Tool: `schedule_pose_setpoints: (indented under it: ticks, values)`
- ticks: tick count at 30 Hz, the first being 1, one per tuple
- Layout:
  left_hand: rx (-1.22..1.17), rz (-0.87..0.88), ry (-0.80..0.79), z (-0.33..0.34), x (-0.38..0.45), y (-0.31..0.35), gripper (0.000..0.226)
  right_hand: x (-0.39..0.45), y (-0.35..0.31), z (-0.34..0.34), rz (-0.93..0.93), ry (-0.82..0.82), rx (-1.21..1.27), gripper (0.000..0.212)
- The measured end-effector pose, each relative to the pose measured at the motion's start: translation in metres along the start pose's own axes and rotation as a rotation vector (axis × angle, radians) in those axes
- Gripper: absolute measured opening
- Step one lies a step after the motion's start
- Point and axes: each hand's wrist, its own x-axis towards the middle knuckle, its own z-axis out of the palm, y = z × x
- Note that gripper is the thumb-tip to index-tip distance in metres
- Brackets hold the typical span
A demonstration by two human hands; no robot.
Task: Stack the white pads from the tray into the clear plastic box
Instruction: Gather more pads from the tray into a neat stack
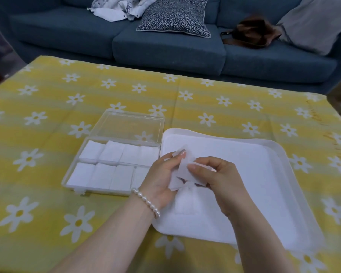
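Clear plastic box (98, 175), lid open, just left of the left hand (161, 177): 2 rows of 4 white pad stacks (110, 153). White tray (274, 154) beneath both hands: small pad pile (185, 203). Left hand and right hand (219, 178) together pinch loose pads (185, 170).

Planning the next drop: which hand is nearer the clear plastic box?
Left. The left hand overlaps the clear plastic box at its right edge; the right hand is over the tray.

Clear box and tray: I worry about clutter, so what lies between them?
Nothing: in the head view the clear plastic box and the white tray sit side by side, only a sliver of tablecloth between.
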Motion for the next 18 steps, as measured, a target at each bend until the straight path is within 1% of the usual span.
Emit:
schedule_pose_setpoints:
  ticks: [2,4,5,7,9,11,13,14,16,18]
  values:
    - [0.032,-0.025,0.011,-0.001,0.0,-0.0016,0.019,0.0005,0.0001,-0.0003,-0.108,0.063,-0.134,0.02]
    - [0.068,-0.025,0.031,-0.0019,0.0,-0.003,0.018,0.0003,0.0,0.0006,-0.218,0.107,-0.333,0.025]
    - [0.079,-0.018,0.035,-0.002,0.0001,-0.0036,0.016,0.0004,0.0001,0.0007,-0.259,0.12,-0.385,0.027]
    - [0.089,-0.004,0.047,-0.002,0.0005,-0.004,0.016,0.0008,0.0009,0.0012,-0.297,0.142,-0.403,0.029]
    - [0.092,0.005,0.076,-0.0013,0.0009,-0.0047,0.017,0.0009,0.0015,0.0013,-0.287,0.206,-0.383,0.031]
    - [0.076,-0.01,0.1,-0.0007,0.0011,-0.0047,0.018,0.0025,0.0009,-0.0005,-0.252,0.312,-0.346,0.03]
    - [0.052,-0.029,0.103,-0.0003,0.0011,-0.0048,0.019,0.0045,-0.0018,-0.0042,-0.203,0.378,-0.234,0.025]
    - [0.045,-0.029,0.102,-0.0003,0.0011,-0.005,0.019,0.0052,-0.0035,-0.006,-0.177,0.373,-0.132,0.021]
    - [0.059,-0.013,0.095,-0.0001,0.001,-0.0064,0.017,0.0044,-0.0061,-0.0062,-0.115,0.3,0.059,0.013]
    - [0.074,0.008,0.084,0.0006,0.0001,-0.0084,0.018,0.0022,-0.0057,-0.0033,-0.083,0.244,0.106,0.009]
